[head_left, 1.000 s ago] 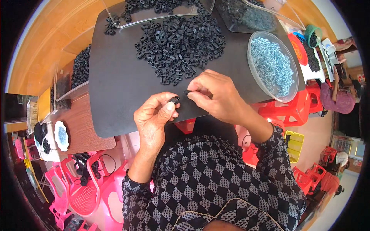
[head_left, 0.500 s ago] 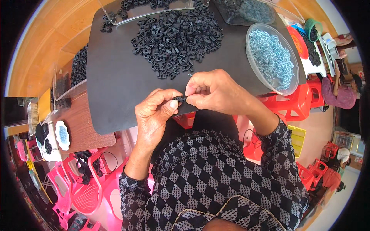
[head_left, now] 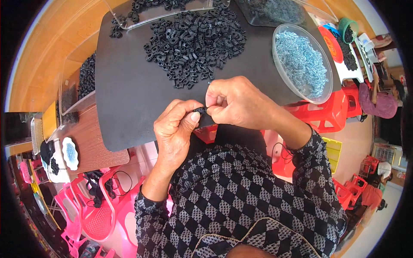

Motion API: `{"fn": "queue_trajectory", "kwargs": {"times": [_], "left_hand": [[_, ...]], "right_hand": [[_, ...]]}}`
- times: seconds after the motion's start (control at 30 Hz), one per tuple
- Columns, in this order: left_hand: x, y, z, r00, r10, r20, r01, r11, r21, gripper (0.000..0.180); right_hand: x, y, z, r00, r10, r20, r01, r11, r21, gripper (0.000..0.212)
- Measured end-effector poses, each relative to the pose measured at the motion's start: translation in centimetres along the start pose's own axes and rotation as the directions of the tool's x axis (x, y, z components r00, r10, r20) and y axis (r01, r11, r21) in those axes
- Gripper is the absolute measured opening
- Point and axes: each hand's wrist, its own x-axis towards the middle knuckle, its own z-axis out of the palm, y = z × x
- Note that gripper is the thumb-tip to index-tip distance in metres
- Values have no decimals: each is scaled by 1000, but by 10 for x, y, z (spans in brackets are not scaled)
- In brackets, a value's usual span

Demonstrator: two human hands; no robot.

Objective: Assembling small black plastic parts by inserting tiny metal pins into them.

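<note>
Near the front edge of the dark table [head_left: 124, 94], my two hands meet around a small black plastic part [head_left: 199, 110]. Thumb and fingers of my left hand [head_left: 174, 127] pinch it. My right hand [head_left: 238, 103] is closed, thumb against forefinger, at the part's right end; whatever lies between those fingertips is hidden. A tiny shiny piece [head_left: 209, 82] shows just above the right hand's knuckles. Beyond my hands spreads a big heap of similar black plastic parts [head_left: 193, 45]. To the right, a round clear tub [head_left: 278, 64] holds many small silvery-blue metal pieces, too small to name surely.
A clear bin [head_left: 163, 13] with more black parts stands at the far edge, beside a clear tray [head_left: 258, 21]. Red stools [head_left: 322, 114] stand at the right, pink chairs [head_left: 97, 219] at lower left. A brown side table [head_left: 101, 146] adjoins on the left. Other people sit far right.
Both hands stay together at the black part, with only slight finger movement; the left hand has shifted a little to the right. The whole view has shifted slightly.
</note>
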Motion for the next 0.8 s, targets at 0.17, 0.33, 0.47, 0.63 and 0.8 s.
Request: {"fn": "queue_trajectory", "kwargs": {"times": [0.17, 0.33, 0.47, 0.63, 0.8], "left_hand": [[-1, 0, 1, 1000, -22, -18, 21, 997, -68, 10], [-2, 3, 1, 999, -32, -23, 30, 996, -84, 10], [-4, 5, -2, 999, -29, -16, 27, 997, -72, 13], [-6, 5, -1, 999, -33, -6, 32, 996, -88, 11], [-6, 7, 0, 999, -49, 0, 49, 993, -111, 10]], "right_hand": [[-2, 6, 9, 997, 46, -62, -35, 985, 171, 7], [-6, 4, 12, 992, 110, -66, -88, 955, 282, 8], [-6, 5, 12, 995, 80, -65, -58, 956, 287, 13], [-6, 5, 4, 995, 25, 94, -44, 978, 202, 18], [-7, 2, 5, 998, -20, 52, 8, 979, 203, 17]]}}
